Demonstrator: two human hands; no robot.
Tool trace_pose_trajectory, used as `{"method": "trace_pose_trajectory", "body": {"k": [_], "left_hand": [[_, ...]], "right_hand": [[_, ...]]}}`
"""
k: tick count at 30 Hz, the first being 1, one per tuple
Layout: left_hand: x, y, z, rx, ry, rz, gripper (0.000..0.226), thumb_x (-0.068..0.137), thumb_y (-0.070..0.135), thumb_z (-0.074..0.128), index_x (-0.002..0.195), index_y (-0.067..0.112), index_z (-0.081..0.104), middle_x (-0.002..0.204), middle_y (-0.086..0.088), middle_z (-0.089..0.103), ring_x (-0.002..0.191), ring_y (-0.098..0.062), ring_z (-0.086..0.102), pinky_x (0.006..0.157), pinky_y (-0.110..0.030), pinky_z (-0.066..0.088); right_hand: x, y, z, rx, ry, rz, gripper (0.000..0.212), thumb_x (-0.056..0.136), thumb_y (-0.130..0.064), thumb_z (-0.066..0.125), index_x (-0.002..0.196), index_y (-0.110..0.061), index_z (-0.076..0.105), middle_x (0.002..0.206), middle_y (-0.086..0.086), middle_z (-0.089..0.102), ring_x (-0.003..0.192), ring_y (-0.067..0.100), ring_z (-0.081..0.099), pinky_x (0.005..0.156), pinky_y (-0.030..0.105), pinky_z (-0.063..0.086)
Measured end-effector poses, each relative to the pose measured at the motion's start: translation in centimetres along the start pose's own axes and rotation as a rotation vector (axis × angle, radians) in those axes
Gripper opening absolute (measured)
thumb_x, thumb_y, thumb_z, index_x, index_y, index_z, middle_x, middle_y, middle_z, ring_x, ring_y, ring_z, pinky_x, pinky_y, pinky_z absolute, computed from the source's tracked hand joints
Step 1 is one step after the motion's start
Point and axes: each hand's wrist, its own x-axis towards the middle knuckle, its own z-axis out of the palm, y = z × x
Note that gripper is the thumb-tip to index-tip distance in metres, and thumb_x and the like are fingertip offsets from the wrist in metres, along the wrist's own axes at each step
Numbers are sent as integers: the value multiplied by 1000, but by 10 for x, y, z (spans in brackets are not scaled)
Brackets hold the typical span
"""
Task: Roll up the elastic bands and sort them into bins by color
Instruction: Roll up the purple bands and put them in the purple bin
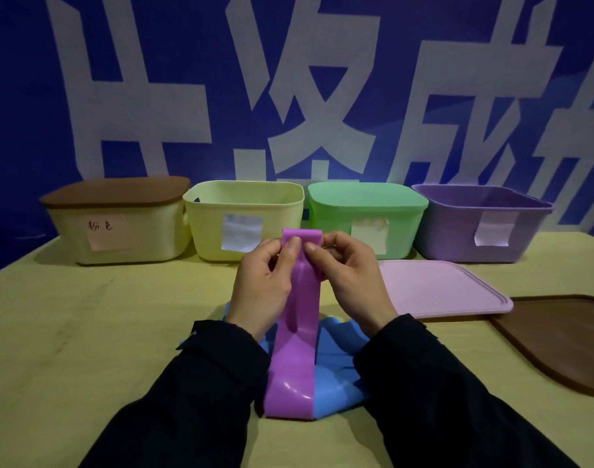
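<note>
Purple band (pixel 297 319): top end pinched betw. thumb + forefinger of left hand (pixel 263 282) and thumb + forefinger of right hand (pixel 351 278), fingertips nearly meeting at the upper edge, other fingers curled behind. Held upright above the table (pixel 69 332), centre-front; hangs down as a flat strip, lower end resting glossy on the blue bands (pixel 336 359). No roll visible yet at the top, just a short flap standing above the thumbs. Blue bands lie crumpled in a heap on the table, under + either side of the purple one, partly hidden by both black sleeves (pixel 440 400).

Behind, row of 4 bins along the back edge, L to R: cream bin (pixel 126 231) w/ brown lid on + handwritten label; yellow-green bin (pixel 244 204) open, white label; green bin (pixel 366 214) w/ green lid on, label partly behind right hand; purple bin (pixel 481 228) open, label curling. Pink lid (pixel 440 288) flat on table in front of purple bin, just right of the right hand. Brown lid (pixel 559 339) flat at far right, tucked partly under the pink one's corner. Blue wall w/ big white characters (pixel 305 79) behind.
</note>
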Motion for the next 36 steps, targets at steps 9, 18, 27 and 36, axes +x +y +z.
{"method": "trace_pose_trajectory", "body": {"k": [9,18,27,36], "left_hand": [[-5,4,-5,-13,-10,-30,18,102,23,58,99,23,75,95,-12,76,85,-18,69,80,-43,57],[-3,6,-8,-50,13,-75,16,97,9,63,100,22,73,97,-4,76,94,-19,71,82,-30,59],[-3,4,-8,-57,31,-63,11,95,13,69,98,22,73,93,-1,76,90,-16,72,78,-28,60],[-6,10,-8,-230,15,-113,25,98,3,58,96,24,71,90,-6,74,82,-25,65,74,-42,54]], "right_hand": [[-1,-4,1,24,-9,54,5,95,-4,65,98,1,65,80,20,63,72,22,56,61,26,48],[-3,-4,-2,64,-4,112,15,94,-7,68,108,-11,63,81,14,68,66,14,63,58,25,51],[-4,-7,-3,80,-21,130,12,96,-7,64,108,-8,63,83,13,69,66,13,62,55,23,50],[-7,-6,0,109,-37,53,25,94,-2,63,95,-25,71,87,9,73,75,20,63,63,30,52]]}}
